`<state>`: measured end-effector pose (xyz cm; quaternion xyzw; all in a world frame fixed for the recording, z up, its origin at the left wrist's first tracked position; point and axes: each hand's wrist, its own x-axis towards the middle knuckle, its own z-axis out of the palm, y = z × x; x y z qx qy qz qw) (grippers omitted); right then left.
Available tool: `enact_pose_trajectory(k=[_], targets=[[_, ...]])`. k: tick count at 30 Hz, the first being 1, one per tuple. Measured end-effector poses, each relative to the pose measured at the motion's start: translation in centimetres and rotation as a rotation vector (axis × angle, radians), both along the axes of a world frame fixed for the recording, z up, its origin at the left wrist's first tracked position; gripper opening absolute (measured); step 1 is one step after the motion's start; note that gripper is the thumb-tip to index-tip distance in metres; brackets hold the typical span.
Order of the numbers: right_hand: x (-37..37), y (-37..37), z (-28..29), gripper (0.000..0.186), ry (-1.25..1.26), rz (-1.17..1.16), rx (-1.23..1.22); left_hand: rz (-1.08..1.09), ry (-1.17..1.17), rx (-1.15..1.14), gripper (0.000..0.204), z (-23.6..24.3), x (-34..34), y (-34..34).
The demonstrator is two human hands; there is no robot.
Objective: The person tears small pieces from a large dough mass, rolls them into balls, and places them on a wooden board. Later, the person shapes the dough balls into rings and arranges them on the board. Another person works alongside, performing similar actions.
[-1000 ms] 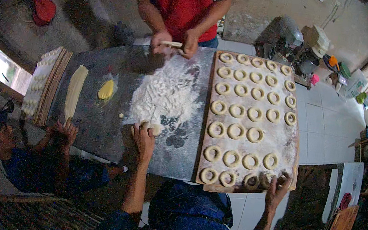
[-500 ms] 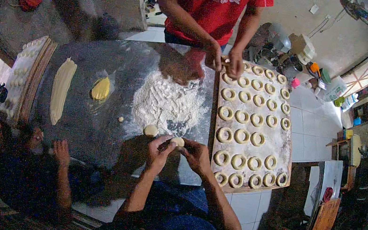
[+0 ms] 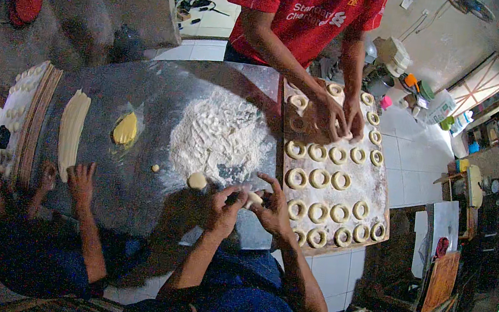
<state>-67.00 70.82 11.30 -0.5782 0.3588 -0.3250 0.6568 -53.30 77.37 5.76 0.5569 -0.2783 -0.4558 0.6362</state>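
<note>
Low in front of me, near the table's front edge, my left hand (image 3: 226, 209) and my right hand (image 3: 274, 213) pinch a small pale piece of dough (image 3: 253, 201) between them. Fingers of the right hand are partly lifted. A round dough ball (image 3: 197, 180) rests just left of my left hand. Beyond my hands spreads a heap of white flour (image 3: 217, 135). To their right lies a floured wooden board (image 3: 367, 196) bearing rows of dough rings (image 3: 319, 179).
Across the table, a co-worker in a red shirt (image 3: 307, 9) has both hands (image 3: 342, 121) over the board. At left, another person's hand (image 3: 81, 182) is beside a long dough strip (image 3: 73, 130). A yellow lump (image 3: 125, 130) and stacked boards (image 3: 36, 117) are also there.
The co-worker's hands have come from the board's far edge to above its rings. The left person's hands have reached the dough strip. My right fingers have spread, and the view has shifted slightly.
</note>
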Motion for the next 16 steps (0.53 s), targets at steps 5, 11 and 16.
enact_pose_trajectory(k=[5,11,16], targets=[[-3.5,-1.5,1.8,0.052,-0.417,0.177,0.526,-0.284,0.368,-0.169,0.048,4.4,-2.1,-0.4],[-4.6,-2.8,-1.1,0.045,0.425,-0.126,-0.092,0.005,0.606,-0.245,0.034,2.5,-5.3,-2.5],[-10.9,-4.0,-9.6,0.033,0.5,-0.279,-0.417,-0.098,-0.389,-0.077,0.028,2.6,-10.9,-5.5]])
